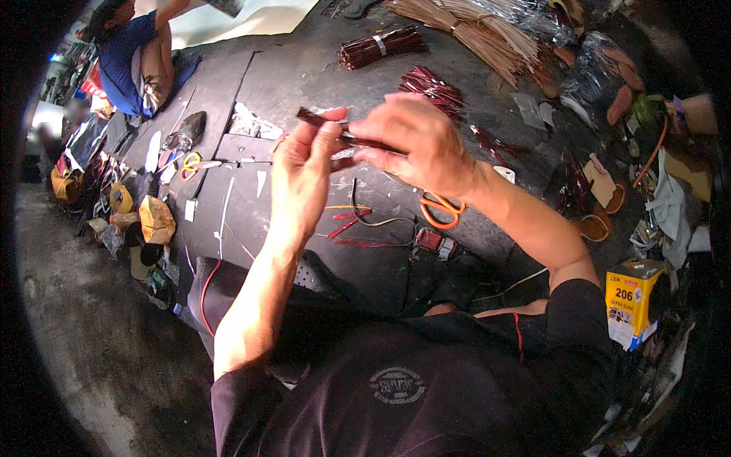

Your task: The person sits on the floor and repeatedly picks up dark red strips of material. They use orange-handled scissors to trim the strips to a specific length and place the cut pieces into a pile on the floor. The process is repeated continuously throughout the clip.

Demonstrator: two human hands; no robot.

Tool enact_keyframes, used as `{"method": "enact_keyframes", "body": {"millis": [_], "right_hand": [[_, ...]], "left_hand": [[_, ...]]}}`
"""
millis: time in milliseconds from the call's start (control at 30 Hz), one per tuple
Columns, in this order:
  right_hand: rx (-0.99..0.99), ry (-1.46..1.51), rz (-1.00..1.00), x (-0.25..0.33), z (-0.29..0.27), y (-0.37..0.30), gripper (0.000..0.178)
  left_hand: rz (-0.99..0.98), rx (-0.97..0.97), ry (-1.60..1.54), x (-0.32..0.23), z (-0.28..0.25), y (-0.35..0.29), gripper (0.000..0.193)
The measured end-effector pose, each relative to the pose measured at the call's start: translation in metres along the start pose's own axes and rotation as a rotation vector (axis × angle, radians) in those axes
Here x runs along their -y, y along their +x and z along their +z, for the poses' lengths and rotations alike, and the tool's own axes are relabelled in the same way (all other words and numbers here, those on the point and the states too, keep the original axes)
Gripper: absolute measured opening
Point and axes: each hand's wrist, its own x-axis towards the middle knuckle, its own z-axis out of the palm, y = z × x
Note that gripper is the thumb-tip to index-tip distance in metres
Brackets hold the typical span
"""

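A dark brown-red glossy strip (309, 116) is held up between my two hands, above the dark work surface. My left hand (303, 164) pinches it near its left end, thumb and fingers closed. My right hand (419, 141) grips the strip further to the right, fingers bent around it and slightly blurred. Behind my right hand lies a loose bunch of dark red shiny strips (432, 87). Below that hand are orange-handled scissors (442, 212), their blades partly hidden. Several short red strip pieces (349, 222) lie in front of me, beside a thin cord.
Farther off are a tied dark red bundle (382, 47) and a bundle of tan strips (480, 34). Yellow-handled scissors (190, 166) lie left. A yellow can (636, 297) stands at the right. Another person (126, 65) sits at the far left.
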Motion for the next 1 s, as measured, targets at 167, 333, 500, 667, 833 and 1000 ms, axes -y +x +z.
{"method": "enact_keyframes", "body": {"millis": [167, 333, 500, 667, 833, 1000], "right_hand": [[0.003, 0.203, 0.635, -0.081, -0.022, -0.007, 0.031], [0.318, -0.032, 0.632, -0.171, 0.004, -0.133, 0.018], [0.607, -0.279, 0.330, -0.171, 0.058, -0.195, 0.018], [0.645, -0.490, 0.105, -0.195, 0.079, -0.191, 0.012], [0.617, -0.485, 0.122, -0.194, 0.080, -0.189, 0.011], [0.174, -0.077, 0.821, -0.166, 0.077, -0.146, 0.013]], "left_hand": [[0.226, -0.132, 0.183, -0.022, -0.038, 0.023, 0.031], [0.284, -0.082, 0.416, -0.057, -0.071, 0.039, 0.032], [0.180, -0.114, 0.505, -0.047, -0.084, 0.043, 0.028], [-0.097, -0.044, 0.116, -0.011, -0.068, 0.040, 0.031], [-0.083, 0.012, -0.087, -0.019, -0.059, 0.039, 0.029], [-0.083, -0.002, -0.051, -0.028, -0.061, 0.035, 0.031]]}}
